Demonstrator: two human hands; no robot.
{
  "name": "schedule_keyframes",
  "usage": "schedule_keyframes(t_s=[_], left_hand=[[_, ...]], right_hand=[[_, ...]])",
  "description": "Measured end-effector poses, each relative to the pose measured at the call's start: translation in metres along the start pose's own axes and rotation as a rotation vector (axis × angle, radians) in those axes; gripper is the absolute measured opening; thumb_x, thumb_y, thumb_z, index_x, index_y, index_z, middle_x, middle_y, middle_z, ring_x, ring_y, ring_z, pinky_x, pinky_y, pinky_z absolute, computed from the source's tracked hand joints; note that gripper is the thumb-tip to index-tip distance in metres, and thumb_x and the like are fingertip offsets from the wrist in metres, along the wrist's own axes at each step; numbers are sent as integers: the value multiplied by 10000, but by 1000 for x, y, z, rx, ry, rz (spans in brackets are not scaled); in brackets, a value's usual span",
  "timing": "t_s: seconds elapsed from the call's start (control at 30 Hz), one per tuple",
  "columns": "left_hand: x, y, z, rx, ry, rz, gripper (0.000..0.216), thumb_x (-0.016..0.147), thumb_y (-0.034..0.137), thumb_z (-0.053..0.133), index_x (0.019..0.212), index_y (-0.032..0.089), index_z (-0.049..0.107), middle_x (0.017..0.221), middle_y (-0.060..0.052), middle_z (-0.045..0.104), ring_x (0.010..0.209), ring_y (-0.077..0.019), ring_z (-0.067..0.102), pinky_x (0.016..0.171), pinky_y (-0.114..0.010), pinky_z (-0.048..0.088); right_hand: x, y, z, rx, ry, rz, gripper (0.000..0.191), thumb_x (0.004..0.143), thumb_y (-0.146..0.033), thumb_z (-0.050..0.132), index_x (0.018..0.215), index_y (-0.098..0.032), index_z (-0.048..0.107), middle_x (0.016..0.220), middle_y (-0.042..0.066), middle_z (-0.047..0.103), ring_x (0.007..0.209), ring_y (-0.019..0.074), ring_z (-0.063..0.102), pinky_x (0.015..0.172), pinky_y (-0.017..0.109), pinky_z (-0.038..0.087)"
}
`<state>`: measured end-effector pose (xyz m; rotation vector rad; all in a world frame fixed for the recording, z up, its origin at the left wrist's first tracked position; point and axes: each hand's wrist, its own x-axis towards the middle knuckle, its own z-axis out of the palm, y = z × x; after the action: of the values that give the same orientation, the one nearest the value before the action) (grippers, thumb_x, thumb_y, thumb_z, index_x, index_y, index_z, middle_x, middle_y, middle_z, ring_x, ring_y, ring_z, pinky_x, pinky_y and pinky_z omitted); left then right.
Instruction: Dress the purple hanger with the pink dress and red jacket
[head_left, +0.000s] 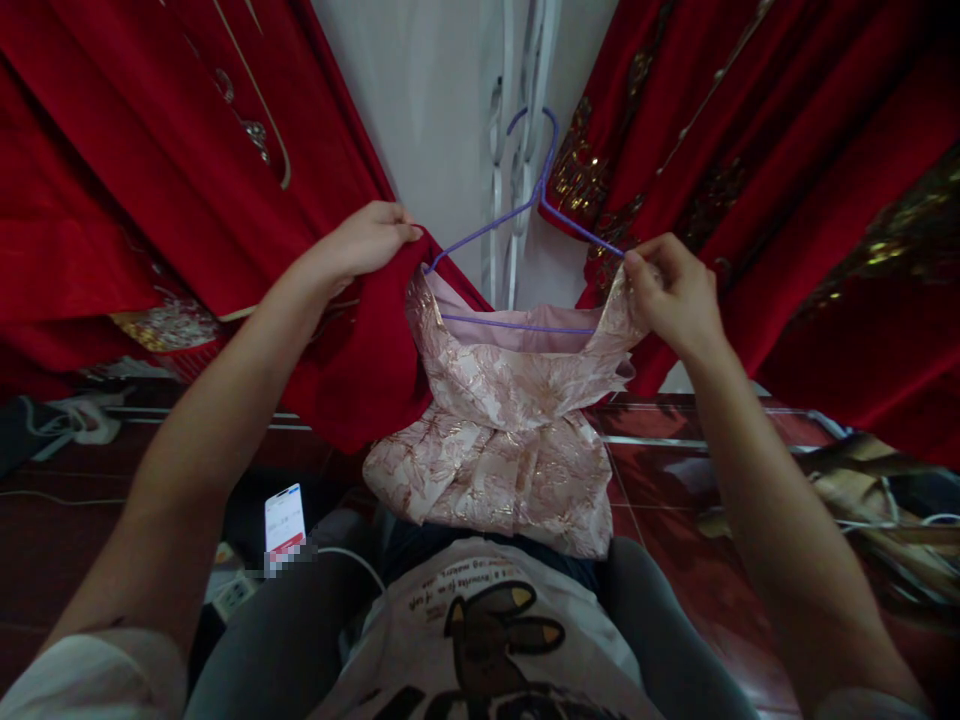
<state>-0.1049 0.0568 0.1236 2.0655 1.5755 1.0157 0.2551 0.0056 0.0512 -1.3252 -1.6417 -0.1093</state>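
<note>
A purple clothes hanger (517, 210) spans the neckline of a pink and gold brocade dress (510, 390), its hook up by the white door handles. The dress drapes down onto my lap, its shoulders on the hanger ends. My left hand (375, 238) is closed, pinching the edge of a red cloth (375, 350) just beside the hanger's left end. The cloth hangs behind the dress's left side. At the hanger's right end, my right hand (679, 295) pinches the dress's shoulder strap between thumb and fingers.
Red curtain-like fabric (187, 130) with gold and silver decoration hangs on both sides of a white door (427, 110). A lit phone (285, 520) with a white cable lies by my left leg, near a power strip (234, 595). Bundled items (877, 500) sit on the red tiled floor at right.
</note>
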Motion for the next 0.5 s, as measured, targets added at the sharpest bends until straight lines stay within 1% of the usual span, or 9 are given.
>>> schedule_keyframes(t_s=[0.03, 0.07, 0.1, 0.17, 0.23, 0.3, 0.37, 0.43, 0.5], left_hand=[[-6, 13, 8, -9, 27, 22, 138, 887, 165, 553, 758, 134, 589, 617, 27, 479, 538, -74, 386, 607, -243, 333], [-10, 26, 16, -41, 87, 20, 142, 891, 161, 544, 752, 145, 567, 607, 28, 461, 540, -78, 371, 604, -248, 326], [-13, 38, 24, -80, 101, -2, 147, 900, 166, 535, 754, 154, 550, 601, 27, 458, 544, -86, 381, 602, -253, 329], [-11, 57, 37, -173, 107, 26, 161, 928, 198, 514, 772, 169, 539, 610, 20, 463, 595, -111, 437, 619, -258, 350], [-4, 65, 46, -227, 84, 102, 206, 961, 258, 484, 778, 183, 541, 636, 8, 479, 682, -141, 494, 661, -271, 389], [8, 59, 52, -237, 53, 184, 255, 976, 308, 469, 764, 187, 545, 666, -2, 497, 768, -162, 527, 721, -290, 422], [18, 41, 57, -236, 11, 228, 270, 970, 327, 485, 757, 176, 556, 698, -8, 521, 827, -171, 547, 777, -303, 441], [26, 16, 63, -249, -46, 216, 269, 959, 336, 497, 783, 153, 585, 731, -13, 556, 851, -180, 571, 801, -309, 458], [30, -9, 69, -277, -85, 162, 298, 962, 344, 464, 813, 138, 618, 750, -21, 602, 820, -181, 595, 777, -308, 479]], right_hand=[[-2, -5, -2, 10, -8, 7, 205, 901, -439, 531, 845, -253, 598, 789, 32, 655, 735, 188, 595, 671, 309, 417], [-2, -10, -4, 29, -23, 17, 212, 895, -444, 544, 826, -249, 593, 769, 31, 650, 708, 180, 585, 651, 307, 409], [-2, -14, -7, 55, -52, 30, 222, 887, -449, 558, 807, -245, 586, 737, 27, 639, 670, 170, 568, 624, 304, 397], [3, -18, -12, 112, -143, 69, 260, 875, -466, 583, 758, -235, 567, 655, 12, 595, 586, 147, 519, 572, 294, 367], [13, -17, -15, 154, -245, 118, 323, 875, -487, 597, 691, -225, 547, 585, -2, 540, 535, 129, 475, 544, 284, 348], [28, -11, -12, 170, -333, 173, 388, 883, -505, 596, 634, -212, 545, 555, -4, 517, 521, 120, 463, 542, 279, 356], [45, -2, -4, 202, -461, 258, 427, 902, -520, 570, 630, -191, 590, 570, 12, 558, 524, 118, 484, 548, 279, 380], [63, 7, 10, 294, -675, 374, 435, 938, -498, 523, 708, -156, 663, 672, 57, 656, 567, 128, 545, 565, 284, 419], [79, 13, 27, 438, -930, 454, 419, 968, -444, 489, 812, -119, 702, 819, 116, 717, 685, 152, 620, 608, 292, 466]])
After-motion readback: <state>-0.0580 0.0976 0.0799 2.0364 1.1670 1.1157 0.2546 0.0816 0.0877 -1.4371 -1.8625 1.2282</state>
